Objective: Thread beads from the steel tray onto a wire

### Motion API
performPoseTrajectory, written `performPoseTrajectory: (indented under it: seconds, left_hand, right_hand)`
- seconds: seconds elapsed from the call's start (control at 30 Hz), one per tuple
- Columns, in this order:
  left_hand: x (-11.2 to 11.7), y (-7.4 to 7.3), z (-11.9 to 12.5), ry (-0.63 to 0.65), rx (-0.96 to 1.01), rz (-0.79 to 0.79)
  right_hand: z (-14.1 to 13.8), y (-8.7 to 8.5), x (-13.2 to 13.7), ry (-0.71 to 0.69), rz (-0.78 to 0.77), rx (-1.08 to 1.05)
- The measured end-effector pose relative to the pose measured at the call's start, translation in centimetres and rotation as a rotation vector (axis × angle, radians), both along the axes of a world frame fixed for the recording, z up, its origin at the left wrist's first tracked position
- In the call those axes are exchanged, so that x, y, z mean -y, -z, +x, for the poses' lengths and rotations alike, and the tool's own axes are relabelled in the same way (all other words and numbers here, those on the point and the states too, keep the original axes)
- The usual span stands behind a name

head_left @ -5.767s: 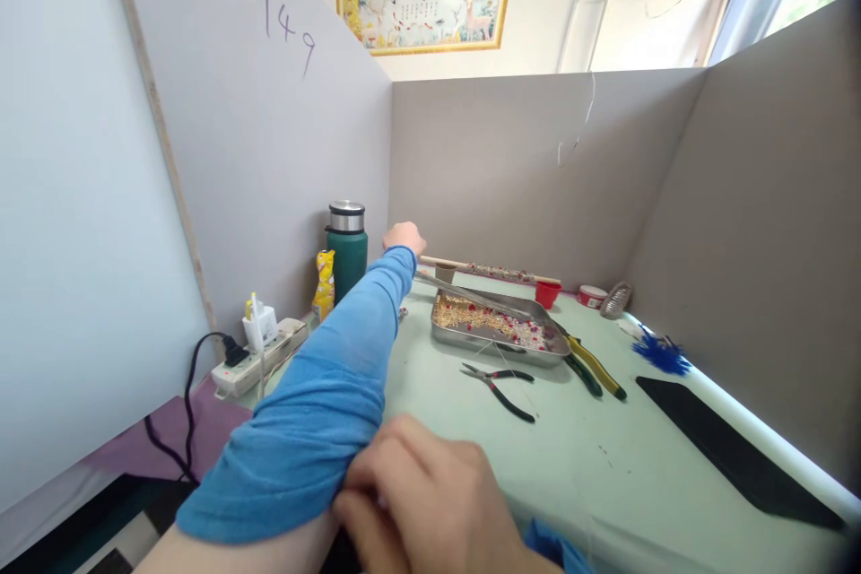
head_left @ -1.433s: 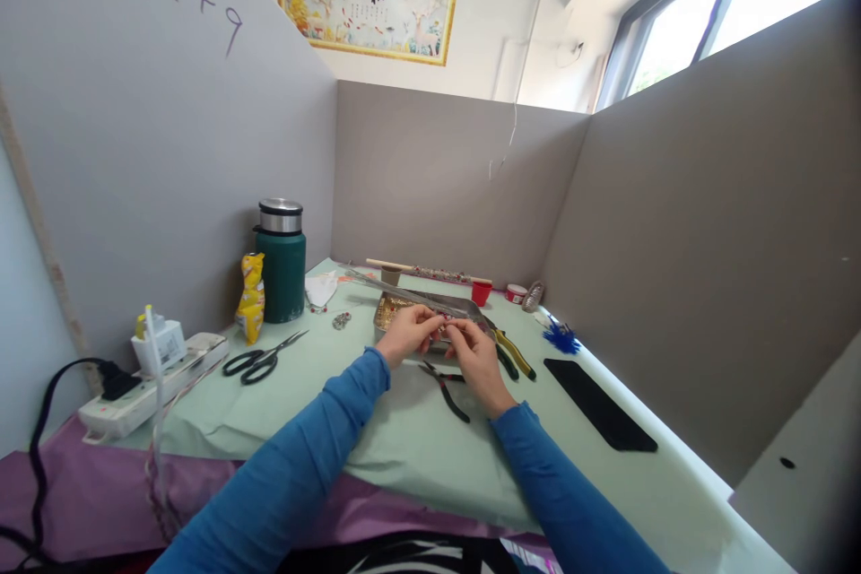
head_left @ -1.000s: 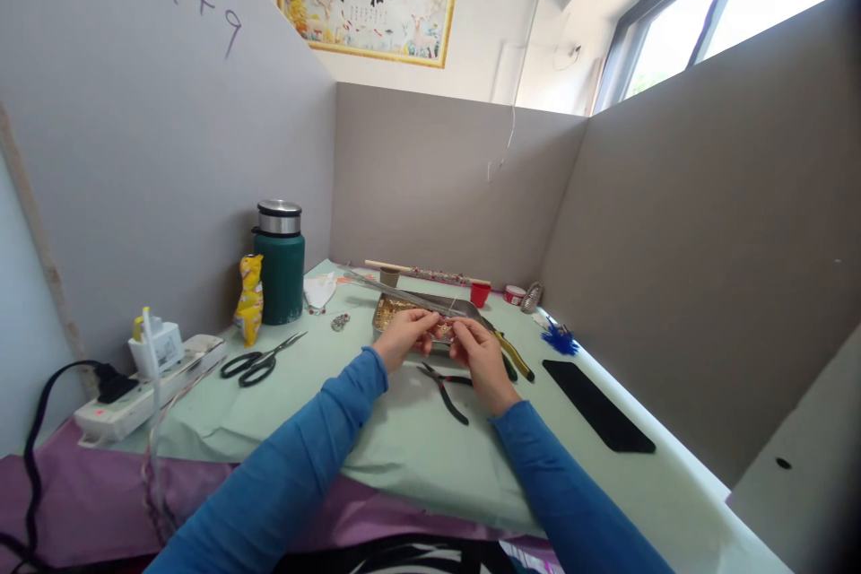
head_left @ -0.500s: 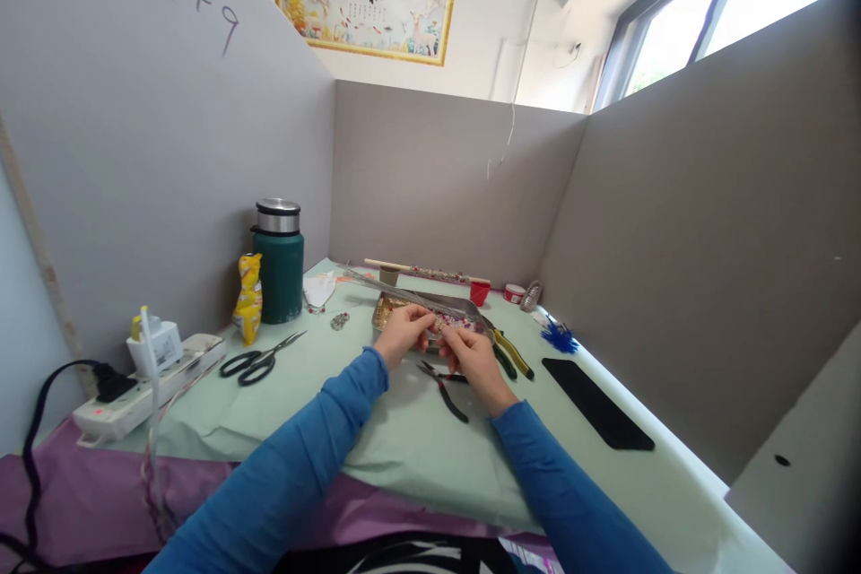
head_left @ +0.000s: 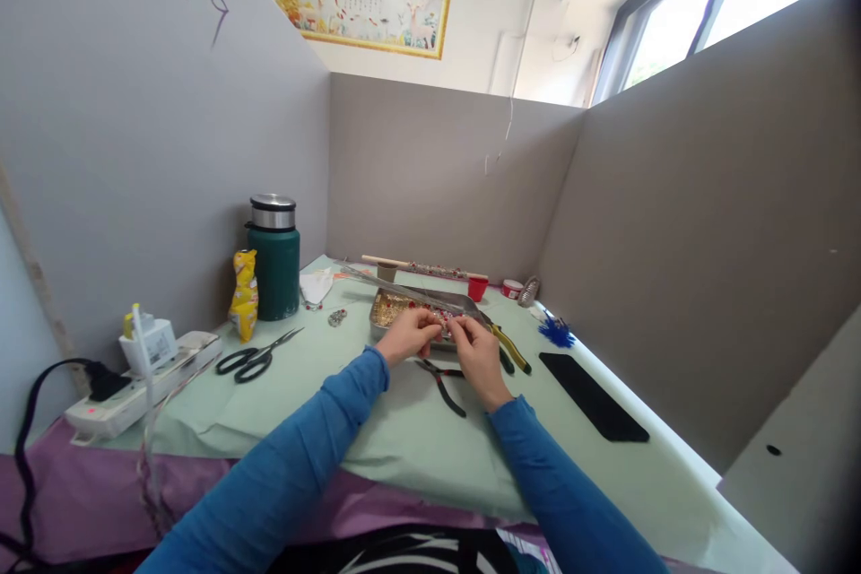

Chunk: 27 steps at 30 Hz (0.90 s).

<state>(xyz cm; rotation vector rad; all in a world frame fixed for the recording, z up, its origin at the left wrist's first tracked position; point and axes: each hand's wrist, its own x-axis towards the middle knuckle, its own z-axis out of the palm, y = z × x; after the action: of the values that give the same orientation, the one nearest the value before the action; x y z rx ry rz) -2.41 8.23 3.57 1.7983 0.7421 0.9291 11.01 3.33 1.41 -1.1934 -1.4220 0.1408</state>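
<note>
Both hands meet over the near edge of a metal tray that holds many small gold, red and clear beads. My left hand is closed in a pinch, thumb against fingers. Close beside it my right hand pinches too, its fingertips a short way from the left ones. Whatever sits between the fingertips is too small to make out. Thin wires lie across the tray. Small pliers with dark handles rest on the table just below the hands, and yellow-and-black cutters lie to their right.
Scissors, a green flask, a yellow packet and a power strip are on the left. At the back lies a bead-wrapped stick near a red cup. A black pad lies right. Grey partitions surround the table.
My fingertips have drawn slightly apart, and my right hand is raised a little. More of the beads in the tray shows. The whole view has shifted slightly.
</note>
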Motion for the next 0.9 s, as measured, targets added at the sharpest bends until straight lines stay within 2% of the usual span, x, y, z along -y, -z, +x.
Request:
performPoseTrajectory:
  seconds: [0.1,0.23,0.43,0.5,0.7,0.9]
  left_hand:
    - [0.4,-0.3,0.0,0.002,0.009,-0.047]
    - [0.5,-0.4,-0.1,0.01,-0.056,-0.01]
    - [0.3,-0.2,-0.1,0.055,-0.067,-0.009]
    - [0.2,-0.1,-0.1,0.061,-0.076,0.009]
    - [-0.3,0.5,0.1,0.102,-0.026,-0.027]
    - [-0.4,0.7,0.1,0.144,0.051,-0.048]
  right_hand:
    - [0.0,0.0,0.0,0.007,-0.003,0.024]
    - [0.0,0.0,0.1,0.023,0.002,0.063]
    - [-0.1,0.1,0.1,0.194,0.06,0.193]
    - [0.0,0.0,0.0,0.211,0.086,0.218]
    - [0.6,0.0,-0.7,-0.025,-0.088,-0.042]
    - [1.0,-0.1,-1.0,-0.14,-0.117,-0.177]
